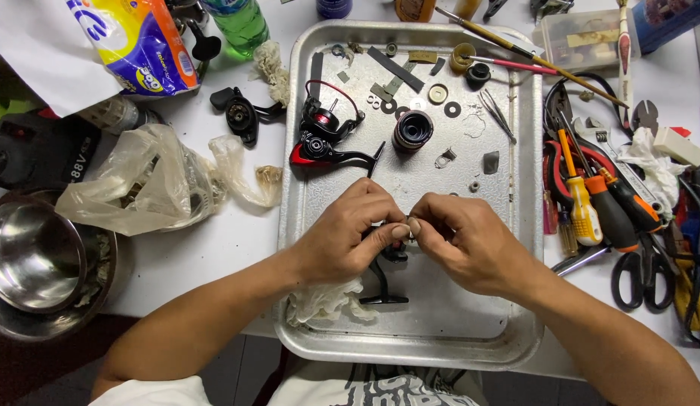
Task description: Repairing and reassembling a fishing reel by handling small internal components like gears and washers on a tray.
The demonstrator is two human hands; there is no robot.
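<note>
the left hand (348, 240) and right hand (459, 240) meet fingertip to fingertip over the metal tray (440, 331), both pinching a tiny part, probably metal. a black reel handle (381, 282) hangs below the left hand, its long axis pointing toward the person.

Above the tray (527, 331), the left hand (350, 240) and right hand (463, 244) hide a small part pinched between their fingertips, too covered to identify, and mostly hide a black handle (381, 286).
</note>
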